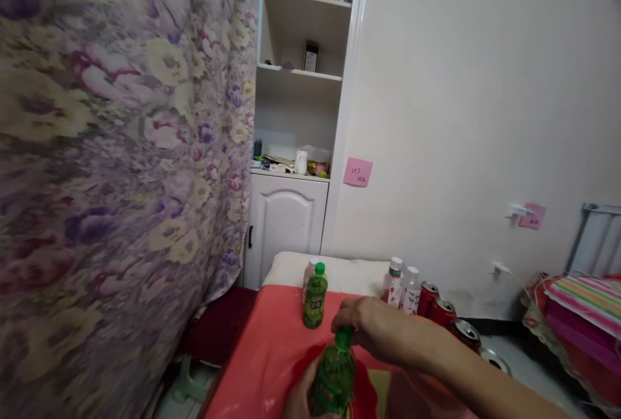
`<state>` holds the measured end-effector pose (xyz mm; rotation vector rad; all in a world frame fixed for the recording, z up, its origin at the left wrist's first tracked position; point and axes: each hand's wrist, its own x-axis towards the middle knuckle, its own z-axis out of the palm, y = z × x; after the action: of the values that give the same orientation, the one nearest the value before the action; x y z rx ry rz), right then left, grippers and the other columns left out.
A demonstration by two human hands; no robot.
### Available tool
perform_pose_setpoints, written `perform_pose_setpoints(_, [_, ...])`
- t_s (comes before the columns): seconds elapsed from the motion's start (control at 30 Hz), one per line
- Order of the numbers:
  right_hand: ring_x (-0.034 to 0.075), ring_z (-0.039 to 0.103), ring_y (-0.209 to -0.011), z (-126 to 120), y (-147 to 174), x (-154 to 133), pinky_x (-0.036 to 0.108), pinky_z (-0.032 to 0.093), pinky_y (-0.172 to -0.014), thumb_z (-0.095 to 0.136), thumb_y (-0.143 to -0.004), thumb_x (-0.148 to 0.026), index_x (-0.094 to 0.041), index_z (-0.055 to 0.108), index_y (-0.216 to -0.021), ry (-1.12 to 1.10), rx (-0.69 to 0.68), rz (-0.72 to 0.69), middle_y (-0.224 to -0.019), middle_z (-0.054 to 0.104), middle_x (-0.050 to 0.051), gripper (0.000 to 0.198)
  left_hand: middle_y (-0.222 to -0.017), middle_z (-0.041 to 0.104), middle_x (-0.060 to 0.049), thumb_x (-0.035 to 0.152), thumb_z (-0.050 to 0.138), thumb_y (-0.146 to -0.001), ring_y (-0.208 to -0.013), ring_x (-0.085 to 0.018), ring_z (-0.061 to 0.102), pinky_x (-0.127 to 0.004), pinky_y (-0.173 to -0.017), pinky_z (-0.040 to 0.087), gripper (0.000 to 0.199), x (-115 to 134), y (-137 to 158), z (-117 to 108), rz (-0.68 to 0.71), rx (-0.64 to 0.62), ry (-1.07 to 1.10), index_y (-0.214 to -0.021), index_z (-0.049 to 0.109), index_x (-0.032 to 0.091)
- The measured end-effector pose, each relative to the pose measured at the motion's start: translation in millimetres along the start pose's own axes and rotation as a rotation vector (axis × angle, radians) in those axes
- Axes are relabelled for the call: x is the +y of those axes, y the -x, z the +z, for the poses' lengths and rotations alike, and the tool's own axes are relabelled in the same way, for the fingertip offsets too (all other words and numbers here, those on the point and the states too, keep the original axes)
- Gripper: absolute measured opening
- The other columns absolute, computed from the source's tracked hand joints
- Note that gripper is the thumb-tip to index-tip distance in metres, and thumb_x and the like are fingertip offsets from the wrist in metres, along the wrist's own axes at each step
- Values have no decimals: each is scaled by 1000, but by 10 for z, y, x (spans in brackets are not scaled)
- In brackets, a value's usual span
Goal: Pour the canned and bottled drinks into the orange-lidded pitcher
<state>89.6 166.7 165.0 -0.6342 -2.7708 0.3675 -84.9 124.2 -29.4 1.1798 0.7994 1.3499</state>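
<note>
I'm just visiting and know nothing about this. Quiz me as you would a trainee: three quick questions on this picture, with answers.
1. Which hand is on the cap of the held bottle?
2. True or false: another green bottle stands upright on the table.
3. The note beside the cabinet is: A) yellow, B) pink, C) blue.

Key:
1. The right hand; the left hand holds the bottle lower down.
2. True.
3. B.
</note>
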Motion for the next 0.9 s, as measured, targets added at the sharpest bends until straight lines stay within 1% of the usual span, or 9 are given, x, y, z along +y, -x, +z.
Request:
perform_pose_setpoints(0.13, [13,61,-79,-67,-18,13,20,45,-74,58,-87,-4,-18,72,-92,25,-60,-76,-91,70,1,21,-113,76,-11,31,91,-53,-104,-35,68,-43,-97,51,83,40,9,20,9,26,-32,-130,65,17])
perform_pose_setpoints(0.27, [14,63,-85,-87,-25,64,21,46,-78,60,-91,-8,-18,71,-93,62,-137,-117,-95,70,2,14,-102,76,-10,35,91,-52,-98,-34,68,-43,-94,51,84,30,23,42,20,10,-28,-129,65,16])
perform_pose_setpoints(0.4, [15,63,-80,-129,-35,43,22,45,-73,64,-88,-10,-17,70,-91,140,-197,-76,-92,71,3,10,-98,76,-8,28,88,-54,-94,-30,68,-39,-92,51,79,-8,16,33,20,-5,-37,-129,64,17])
perform_pose_setpoints(0.5, [18,66,-79,-146,-47,-2,25,45,-69,68,-88,-16,-17,71,-96,221,-209,0,-95,73,6,9,-105,77,-9,21,85,-55,-97,-30,69,-39,-92,51,80,3,1,39,-2,-16,-29,-132,62,18])
perform_pose_setpoints(0.57, [22,69,-80,-125,-58,-13,28,45,-68,67,-91,-29,-16,71,-99,275,-203,64,-95,75,10,16,-114,75,-10,22,84,-55,-104,-32,67,-39,-94,50,82,25,-6,52,14,-30,-3,-133,60,17])
perform_pose_setpoints(0.7, [36,73,-79,-65,-62,7,38,47,-66,50,-97,-56,-10,71,-101,367,-183,175,-86,77,20,51,-127,72,-14,28,84,-58,-112,-35,65,-40,-97,49,83,35,-8,53,66,-46,12,-136,58,17])
perform_pose_setpoints(0.8, [39,73,-91,-80,-21,22,44,51,-75,46,-96,-61,-11,69,-115,323,-149,178,-103,76,22,59,-126,72,-14,24,84,-57,-113,-35,65,-42,-100,47,86,5,-4,15,60,-41,-6,-138,57,17])
perform_pose_setpoints(0.83, [38,72,-97,-93,-2,26,45,51,-79,50,-95,-59,-13,66,-122,278,-139,168,-113,75,21,56,-126,72,-13,22,83,-57,-114,-35,65,-42,-101,47,86,-2,-1,3,60,-37,-14,-138,57,17])
perform_pose_setpoints(0.9, [34,70,-104,-114,29,35,42,51,-86,62,-91,-43,-20,61,-134,182,-136,129,-127,70,16,48,-126,73,-12,17,81,-57,-115,-35,65,-42,-100,47,85,3,9,-9,50,-30,-23,-138,57,18])
